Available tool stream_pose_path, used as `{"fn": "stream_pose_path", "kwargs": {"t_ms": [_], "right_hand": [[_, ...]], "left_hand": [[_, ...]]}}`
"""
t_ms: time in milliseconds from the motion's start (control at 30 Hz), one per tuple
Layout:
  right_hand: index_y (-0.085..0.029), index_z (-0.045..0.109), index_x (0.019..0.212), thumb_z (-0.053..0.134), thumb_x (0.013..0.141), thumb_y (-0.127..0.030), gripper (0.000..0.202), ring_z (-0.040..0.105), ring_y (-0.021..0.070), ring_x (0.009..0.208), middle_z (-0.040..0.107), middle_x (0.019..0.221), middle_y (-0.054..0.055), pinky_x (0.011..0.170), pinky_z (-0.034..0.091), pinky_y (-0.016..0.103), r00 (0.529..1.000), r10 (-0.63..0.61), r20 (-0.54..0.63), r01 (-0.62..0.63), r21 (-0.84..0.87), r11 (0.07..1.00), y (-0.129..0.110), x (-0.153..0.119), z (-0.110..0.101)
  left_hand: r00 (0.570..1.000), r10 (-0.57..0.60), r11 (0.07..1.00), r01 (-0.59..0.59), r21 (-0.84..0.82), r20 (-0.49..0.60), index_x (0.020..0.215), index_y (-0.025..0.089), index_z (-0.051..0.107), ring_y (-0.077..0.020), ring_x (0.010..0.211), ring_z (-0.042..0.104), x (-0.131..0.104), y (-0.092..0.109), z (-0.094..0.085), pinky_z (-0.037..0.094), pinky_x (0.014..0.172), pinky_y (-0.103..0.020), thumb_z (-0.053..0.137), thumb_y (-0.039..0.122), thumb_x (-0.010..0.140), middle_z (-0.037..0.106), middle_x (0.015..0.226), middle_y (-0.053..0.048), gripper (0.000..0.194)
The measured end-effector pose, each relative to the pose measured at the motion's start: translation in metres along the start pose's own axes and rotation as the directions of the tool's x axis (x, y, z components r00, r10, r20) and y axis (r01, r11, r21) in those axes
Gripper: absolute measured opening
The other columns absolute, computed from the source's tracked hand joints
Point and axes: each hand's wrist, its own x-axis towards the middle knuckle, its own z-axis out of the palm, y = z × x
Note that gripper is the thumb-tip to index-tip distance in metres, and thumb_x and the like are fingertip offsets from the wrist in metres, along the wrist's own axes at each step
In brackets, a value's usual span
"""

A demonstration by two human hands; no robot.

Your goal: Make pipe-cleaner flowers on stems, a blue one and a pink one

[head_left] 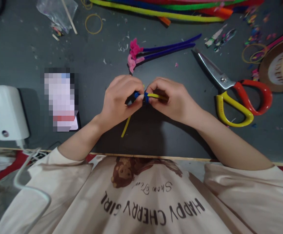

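Observation:
Both hands meet near the middle of the dark table. My left hand (123,97) pinches a small bent piece of blue pipe cleaner (145,97) between thumb and forefinger. My right hand (170,97) is closed on a yellow pipe cleaner (157,96), its fingertips against the blue piece. A yellow end (125,127) sticks out below my left hand; whether it is the same strand is hidden. Just beyond my hands lie two pipe-cleaner flowers, one dark pink (136,48) and one light pink (132,62), with purple stems (170,48).
Scissors with red and yellow handles (229,91) lie partly open at right, near a ribbon roll (268,70). Long coloured pipe cleaners (161,11) run along the back. A phone (60,100), a white power bank (6,112) with a cable, and a rubber band (93,24) are at left.

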Motion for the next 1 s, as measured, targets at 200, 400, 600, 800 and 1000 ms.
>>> {"fn": "stream_pose_path", "kwargs": {"t_ms": [200,400,600,800,1000], "right_hand": [[-0.022,0.052,0.086,0.051,0.089,-0.018,0.005,0.053,0.0140,0.076,0.057,0.087,0.002,0.069,0.045,0.029,0.999,-0.044,-0.007,0.043,-0.132,0.990,0.001,-0.002,0.001],[-0.023,0.055,0.087,0.052,0.092,-0.026,0.007,0.053,0.0138,0.074,0.058,0.086,0.002,0.069,0.045,0.030,0.999,-0.049,-0.021,0.046,-0.109,0.993,0.003,-0.003,0.001],[-0.020,0.057,0.077,0.054,0.093,-0.033,0.021,0.052,0.0109,0.067,0.057,0.076,0.000,0.065,0.043,0.027,0.999,0.022,-0.043,-0.020,0.049,0.999,-0.002,0.000,-0.002],[-0.018,0.054,0.066,0.052,0.094,-0.040,0.036,0.044,0.0064,0.048,0.048,0.052,-0.005,0.050,0.035,0.023,0.966,0.240,0.097,-0.258,0.304,0.917,-0.008,0.004,-0.005],[-0.019,0.049,0.066,0.053,0.094,-0.032,0.031,0.040,0.0060,0.048,0.046,0.055,-0.006,0.050,0.033,0.024,0.972,0.228,0.061,-0.236,0.265,0.935,-0.007,0.003,-0.002]], "left_hand": [[1.000,0.011,1.000,-0.012,-0.025,-0.010,0.082,0.024,0.057,-0.0141,0.082,0.067,0.001,0.002,-0.001,0.055,0.084,-0.034,0.053,0.024,0.088,0.070,0.085,0.000,0.007],[0.995,0.071,0.997,-0.074,-0.036,-0.074,0.080,0.022,0.054,-0.0153,0.075,0.066,0.004,0.002,-0.001,0.055,0.077,-0.035,0.055,0.020,0.086,0.069,0.080,0.000,0.006],[0.995,0.076,0.997,-0.078,-0.026,-0.068,0.082,0.022,0.055,-0.0142,0.076,0.067,0.003,0.003,-0.002,0.055,0.081,-0.034,0.055,0.019,0.086,0.069,0.081,0.000,0.006],[0.997,0.077,0.997,-0.076,-0.024,0.013,0.087,0.024,0.056,-0.0130,0.086,0.068,-0.003,-0.001,0.003,0.048,0.101,-0.038,0.051,0.017,0.088,0.069,0.088,0.003,0.008],[0.996,0.010,0.999,-0.007,-0.033,0.091,0.088,0.025,0.054,-0.0152,0.089,0.066,-0.006,-0.003,0.006,0.046,0.103,-0.042,0.050,0.021,0.088,0.066,0.088,0.002,0.006]]}}
